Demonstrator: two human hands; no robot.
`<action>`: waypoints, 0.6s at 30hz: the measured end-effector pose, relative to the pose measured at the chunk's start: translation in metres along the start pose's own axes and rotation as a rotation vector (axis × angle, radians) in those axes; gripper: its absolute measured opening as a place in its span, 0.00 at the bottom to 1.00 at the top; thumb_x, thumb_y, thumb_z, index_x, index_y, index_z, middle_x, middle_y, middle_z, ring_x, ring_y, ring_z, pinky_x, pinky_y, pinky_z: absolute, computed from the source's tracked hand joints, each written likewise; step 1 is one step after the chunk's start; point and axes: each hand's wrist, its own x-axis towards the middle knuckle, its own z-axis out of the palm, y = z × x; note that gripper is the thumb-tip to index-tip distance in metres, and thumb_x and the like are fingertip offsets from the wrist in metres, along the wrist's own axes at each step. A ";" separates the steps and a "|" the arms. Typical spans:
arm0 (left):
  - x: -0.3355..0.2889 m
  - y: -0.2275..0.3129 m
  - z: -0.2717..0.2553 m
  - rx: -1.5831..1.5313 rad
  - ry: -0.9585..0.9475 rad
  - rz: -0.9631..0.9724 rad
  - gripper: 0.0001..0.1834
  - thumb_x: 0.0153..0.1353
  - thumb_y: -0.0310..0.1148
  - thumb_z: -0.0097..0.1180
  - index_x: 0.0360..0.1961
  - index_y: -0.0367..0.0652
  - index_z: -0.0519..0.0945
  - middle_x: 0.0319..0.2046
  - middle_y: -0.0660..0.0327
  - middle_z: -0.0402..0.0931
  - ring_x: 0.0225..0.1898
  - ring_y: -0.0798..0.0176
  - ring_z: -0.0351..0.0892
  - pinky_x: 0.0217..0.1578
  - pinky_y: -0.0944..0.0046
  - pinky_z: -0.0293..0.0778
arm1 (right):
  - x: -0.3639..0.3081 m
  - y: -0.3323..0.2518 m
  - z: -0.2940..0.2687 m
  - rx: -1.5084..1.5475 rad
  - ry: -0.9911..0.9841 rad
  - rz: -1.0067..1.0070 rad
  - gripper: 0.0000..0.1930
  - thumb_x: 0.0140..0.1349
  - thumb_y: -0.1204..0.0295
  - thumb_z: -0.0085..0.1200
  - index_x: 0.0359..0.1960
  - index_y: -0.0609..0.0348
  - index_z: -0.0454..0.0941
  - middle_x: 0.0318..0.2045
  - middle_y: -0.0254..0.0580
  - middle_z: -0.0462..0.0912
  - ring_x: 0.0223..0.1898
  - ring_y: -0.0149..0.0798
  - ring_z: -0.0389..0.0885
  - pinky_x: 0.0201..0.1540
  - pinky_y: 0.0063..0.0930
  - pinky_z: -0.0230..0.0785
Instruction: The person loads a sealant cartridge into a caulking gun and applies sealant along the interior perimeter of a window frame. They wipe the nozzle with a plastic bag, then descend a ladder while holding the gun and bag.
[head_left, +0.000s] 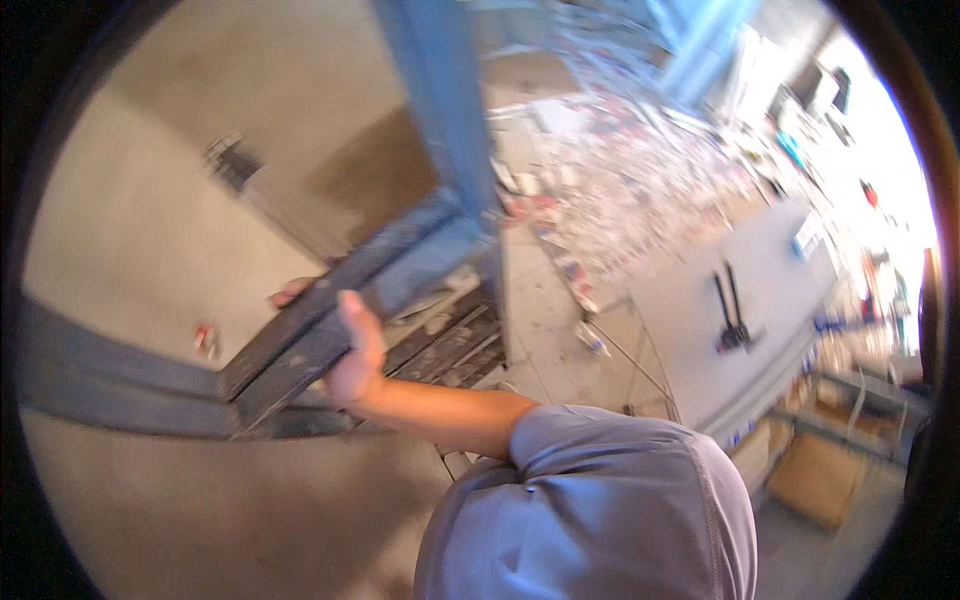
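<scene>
My left hand (357,350) reaches out to the left and grips a dark metal bar (300,340). Its thumb lies over the near side, while the fingertips show beyond the far edge. The bar slants up to the right and meets a blue metal post (430,100). At its lower end it meets another dark grey beam (130,390) running off to the left. Just right of the hand, several dark, worn strips (445,345) lie below the bar. My right hand is out of view. The picture is somewhat smeared by motion.
On the right stands a grey-topped table (690,350) with a black two-handled tool (735,312) on it. Behind it spreads a heap of pale and reddish scraps (630,190). A brown board (815,475) is low at the right. Small red-and-white litter (206,340) lies on the floor.
</scene>
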 end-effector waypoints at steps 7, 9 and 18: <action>0.088 0.144 0.066 0.248 -0.205 0.172 0.19 0.49 0.25 0.69 0.45 0.37 0.86 0.40 0.57 0.86 0.40 0.55 0.86 0.44 0.54 0.80 | 0.070 -0.107 0.026 0.198 0.053 -0.089 0.31 0.66 0.41 0.54 0.48 0.61 0.78 0.44 0.45 0.84 0.49 0.42 0.82 0.56 0.38 0.72; 0.101 0.180 0.087 0.306 -0.254 0.215 0.19 0.49 0.25 0.69 0.45 0.37 0.86 0.40 0.57 0.87 0.40 0.55 0.86 0.44 0.54 0.80 | 0.081 -0.142 0.035 0.235 0.032 -0.133 0.31 0.64 0.39 0.56 0.47 0.57 0.77 0.41 0.43 0.83 0.48 0.43 0.82 0.53 0.39 0.73; 0.130 0.285 0.142 0.447 -0.392 0.371 0.19 0.49 0.25 0.70 0.46 0.37 0.86 0.40 0.56 0.87 0.41 0.55 0.87 0.44 0.54 0.80 | 0.134 -0.289 0.068 0.086 0.057 -0.190 0.35 0.54 0.32 0.56 0.36 0.57 0.78 0.29 0.46 0.81 0.33 0.44 0.81 0.35 0.40 0.73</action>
